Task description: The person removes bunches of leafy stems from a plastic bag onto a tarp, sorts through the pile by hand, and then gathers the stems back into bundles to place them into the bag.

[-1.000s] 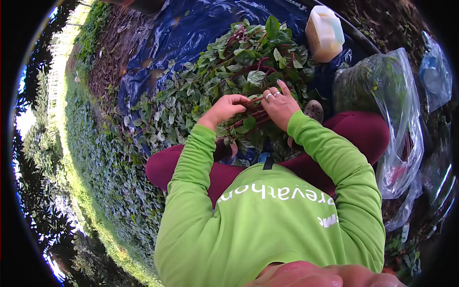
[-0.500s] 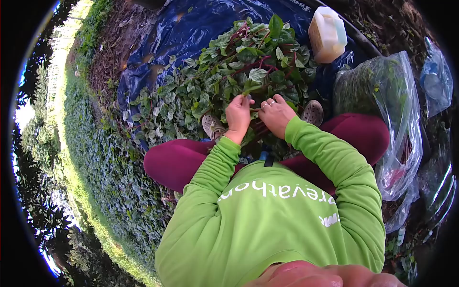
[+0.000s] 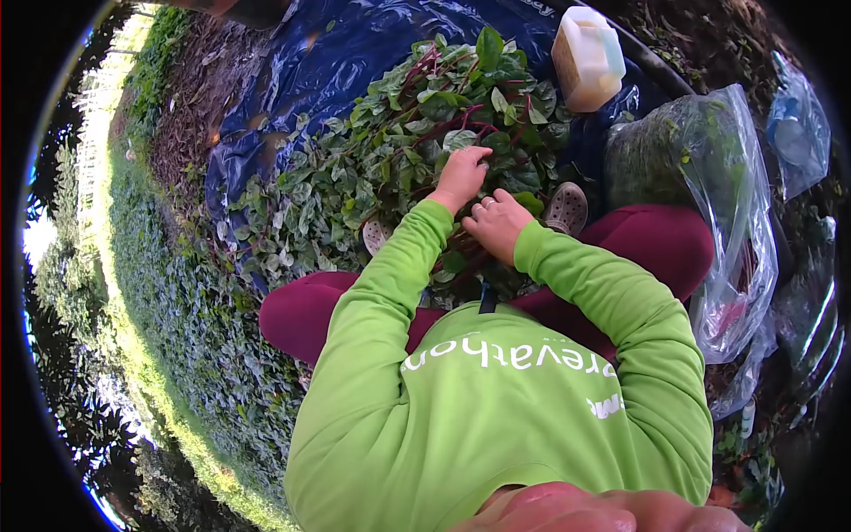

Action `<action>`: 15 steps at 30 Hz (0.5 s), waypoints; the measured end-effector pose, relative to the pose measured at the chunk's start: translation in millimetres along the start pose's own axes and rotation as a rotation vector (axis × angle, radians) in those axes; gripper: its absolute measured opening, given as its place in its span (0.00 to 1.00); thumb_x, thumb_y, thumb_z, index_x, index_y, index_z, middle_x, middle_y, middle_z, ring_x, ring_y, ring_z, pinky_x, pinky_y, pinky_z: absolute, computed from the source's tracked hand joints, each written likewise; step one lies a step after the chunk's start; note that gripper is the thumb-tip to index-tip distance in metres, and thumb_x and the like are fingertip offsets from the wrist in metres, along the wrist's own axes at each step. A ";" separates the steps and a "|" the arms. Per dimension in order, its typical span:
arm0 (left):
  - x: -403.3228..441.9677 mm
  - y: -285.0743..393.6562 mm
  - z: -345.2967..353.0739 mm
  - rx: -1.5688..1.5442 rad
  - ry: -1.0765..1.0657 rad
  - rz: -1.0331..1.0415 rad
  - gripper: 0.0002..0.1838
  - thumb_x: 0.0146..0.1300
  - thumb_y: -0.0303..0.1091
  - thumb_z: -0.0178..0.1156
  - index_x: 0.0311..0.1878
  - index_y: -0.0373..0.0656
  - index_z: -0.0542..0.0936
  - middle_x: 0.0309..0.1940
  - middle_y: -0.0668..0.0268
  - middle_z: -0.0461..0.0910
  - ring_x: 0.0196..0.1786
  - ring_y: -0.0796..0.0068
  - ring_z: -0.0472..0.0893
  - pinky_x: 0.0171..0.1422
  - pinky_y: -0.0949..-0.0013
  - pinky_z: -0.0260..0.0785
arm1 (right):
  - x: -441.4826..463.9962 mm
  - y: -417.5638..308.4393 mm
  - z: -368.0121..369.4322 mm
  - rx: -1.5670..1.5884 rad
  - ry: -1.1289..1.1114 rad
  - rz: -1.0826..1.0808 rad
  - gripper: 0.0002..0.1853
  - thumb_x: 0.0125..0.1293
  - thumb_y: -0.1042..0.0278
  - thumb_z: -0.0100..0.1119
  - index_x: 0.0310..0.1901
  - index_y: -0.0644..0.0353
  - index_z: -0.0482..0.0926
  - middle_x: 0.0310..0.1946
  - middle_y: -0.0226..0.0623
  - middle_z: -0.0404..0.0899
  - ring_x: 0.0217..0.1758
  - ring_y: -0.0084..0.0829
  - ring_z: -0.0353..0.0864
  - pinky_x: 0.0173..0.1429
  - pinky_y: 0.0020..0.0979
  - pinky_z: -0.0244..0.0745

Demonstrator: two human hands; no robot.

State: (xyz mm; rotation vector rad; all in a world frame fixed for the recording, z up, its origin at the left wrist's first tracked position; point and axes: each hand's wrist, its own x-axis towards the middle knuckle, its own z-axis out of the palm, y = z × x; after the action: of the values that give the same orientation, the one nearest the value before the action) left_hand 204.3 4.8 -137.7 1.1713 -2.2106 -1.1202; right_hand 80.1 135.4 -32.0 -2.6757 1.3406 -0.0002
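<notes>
My left hand (image 3: 461,180) reaches into the pile of leafy greens (image 3: 381,142), its fingertips bent together among the leaves. What lies between them is too small to make out. Below and to its right, my right hand (image 3: 498,223), with a ring on it, is closed around reddish stems (image 3: 464,246) in front of my lap. Its fingertips are partly hidden. The greens have purple-red stems and rest on a blue plastic sheet (image 3: 332,55).
A whitish jug (image 3: 588,62) with tan contents stands beyond the pile at the right. Nearer are a clear bag of greens (image 3: 660,164) and another clear bag (image 3: 798,129). Patterned shoes (image 3: 566,208) show beside the pile. Low plants (image 3: 208,337) grow at the left.
My left hand has moved forward and right into the pile, away from a light green leaf that it was holding. My right hand has shifted slightly down and left.
</notes>
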 end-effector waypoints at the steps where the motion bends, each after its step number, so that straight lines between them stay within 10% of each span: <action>1: 6.6 3.0 8.9 0.297 0.047 0.143 0.20 0.61 0.37 0.71 0.55 0.41 0.82 0.53 0.57 0.82 0.57 0.56 0.81 0.63 0.57 0.73 | 0.4 1.4 -3.0 0.005 -0.055 0.004 0.13 0.61 0.64 0.58 0.47 0.53 0.80 0.39 0.34 0.82 0.49 0.34 0.82 0.56 0.37 0.69; 10: 28.2 17.3 18.4 0.675 0.105 -0.167 0.22 0.55 0.49 0.72 0.49 0.47 0.84 0.51 0.62 0.81 0.58 0.54 0.77 0.61 0.50 0.71 | 1.8 5.5 7.8 -0.028 0.006 0.078 0.11 0.61 0.65 0.59 0.45 0.54 0.79 0.37 0.32 0.82 0.48 0.32 0.81 0.54 0.36 0.68; 15: 29.6 8.1 -10.1 -0.276 -0.042 -0.412 0.20 0.61 0.41 0.71 0.53 0.42 0.83 0.42 0.68 0.83 0.42 0.74 0.80 0.54 0.66 0.72 | 2.6 6.5 -5.6 0.001 -0.002 0.084 0.11 0.61 0.64 0.60 0.45 0.54 0.79 0.38 0.33 0.82 0.48 0.32 0.81 0.55 0.36 0.68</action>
State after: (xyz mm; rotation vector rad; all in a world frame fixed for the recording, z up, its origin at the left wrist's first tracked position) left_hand 190.0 -21.5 -125.8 1.5257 -1.8086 -1.5649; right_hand 76.1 128.7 -27.5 -2.6152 1.4508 0.0114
